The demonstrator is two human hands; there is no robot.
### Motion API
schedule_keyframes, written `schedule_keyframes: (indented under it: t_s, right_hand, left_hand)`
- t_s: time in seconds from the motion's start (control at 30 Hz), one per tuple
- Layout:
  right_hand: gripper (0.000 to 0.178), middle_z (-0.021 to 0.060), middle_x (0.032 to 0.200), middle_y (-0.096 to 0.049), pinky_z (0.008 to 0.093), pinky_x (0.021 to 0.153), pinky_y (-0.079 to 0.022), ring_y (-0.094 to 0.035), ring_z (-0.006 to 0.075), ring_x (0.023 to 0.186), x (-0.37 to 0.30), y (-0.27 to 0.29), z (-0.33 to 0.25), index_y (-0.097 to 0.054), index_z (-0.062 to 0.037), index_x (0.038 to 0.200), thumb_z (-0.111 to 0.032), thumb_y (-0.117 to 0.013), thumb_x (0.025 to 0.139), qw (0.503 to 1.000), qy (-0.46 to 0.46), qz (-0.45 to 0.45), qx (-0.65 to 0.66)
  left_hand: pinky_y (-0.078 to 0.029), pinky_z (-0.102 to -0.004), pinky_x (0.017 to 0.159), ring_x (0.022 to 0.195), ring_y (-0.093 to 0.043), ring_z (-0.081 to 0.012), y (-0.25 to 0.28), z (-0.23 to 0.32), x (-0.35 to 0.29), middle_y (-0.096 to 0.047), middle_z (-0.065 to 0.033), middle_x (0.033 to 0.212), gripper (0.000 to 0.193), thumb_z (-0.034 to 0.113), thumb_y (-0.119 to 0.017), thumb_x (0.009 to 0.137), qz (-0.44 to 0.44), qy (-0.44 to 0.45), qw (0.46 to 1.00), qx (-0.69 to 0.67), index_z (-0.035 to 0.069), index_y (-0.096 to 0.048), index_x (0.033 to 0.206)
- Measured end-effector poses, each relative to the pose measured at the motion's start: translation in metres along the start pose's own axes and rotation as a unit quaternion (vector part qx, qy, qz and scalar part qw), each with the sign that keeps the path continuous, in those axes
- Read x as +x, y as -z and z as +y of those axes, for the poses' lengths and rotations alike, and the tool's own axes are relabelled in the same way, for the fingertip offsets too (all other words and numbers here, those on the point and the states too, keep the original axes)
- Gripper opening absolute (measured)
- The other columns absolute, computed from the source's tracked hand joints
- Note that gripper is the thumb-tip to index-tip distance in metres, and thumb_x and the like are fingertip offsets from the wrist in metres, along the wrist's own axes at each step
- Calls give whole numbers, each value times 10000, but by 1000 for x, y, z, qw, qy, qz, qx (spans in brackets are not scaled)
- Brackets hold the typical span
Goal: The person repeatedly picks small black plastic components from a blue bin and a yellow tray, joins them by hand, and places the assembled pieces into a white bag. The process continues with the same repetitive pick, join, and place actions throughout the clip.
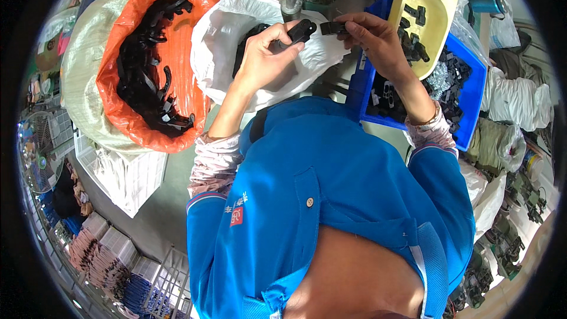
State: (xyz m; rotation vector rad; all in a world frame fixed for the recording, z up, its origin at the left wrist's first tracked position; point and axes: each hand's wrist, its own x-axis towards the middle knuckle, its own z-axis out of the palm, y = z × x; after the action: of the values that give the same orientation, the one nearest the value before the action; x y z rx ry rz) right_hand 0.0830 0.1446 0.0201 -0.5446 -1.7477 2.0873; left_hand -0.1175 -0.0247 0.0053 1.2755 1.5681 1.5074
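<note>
My left hand (263, 58) is closed round a long black plastic part (302, 31) with a rounded, forked-looking end. Between the thumb and fingers of my right hand (378, 41) is a small black clip-like piece (332, 28), close to that end but apart from it. Both hands are raised over a white sack (212, 41) with dark parts inside, partly hidden by my left hand. Below my right wrist sits a blue bin (472, 109) of small black pieces, with a yellow tray (440, 15) in it that also bears black pieces.
To the left an orange plastic bag (183, 77) full of curved black parts stands inside a pale woven sack (85, 77). A white plastic crate (144, 180) is below it. A metal machine part (292, 0) stands beyond my hands. Bags and more black parts line the right side.
</note>
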Motion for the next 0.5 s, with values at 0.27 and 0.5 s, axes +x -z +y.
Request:
schedule_keyframes:
  t_s: [0.27, 0.5]
  right_hand:
    - [250, 69, 975, -695, 242, 792, -515, -645, 124, 877, 19, -31, 2, -650, 4, 1170, -71, -653, 931, 999, 41, 30, -15]
    - [264, 93, 1071, -684, 286, 865, -535, -653, 147, 964, 27, -53, -4, -676, -8, 1127, -4, -698, 863, 976, 98, 78, -176]
  left_hand:
    - [-511, -280, 802, 966, -624, -124, 27, -4, 7, -685, -156, 1183, 264, 20, -731, 819, -32, -14, 999, 32, 14, -473, 762]
    - [-518, -297, 767, 912, -667, -191, 46, -9, 16, -688, -151, 1177, 250, 24, -731, 797, -69, -43, 995, 56, 16, -483, 763]
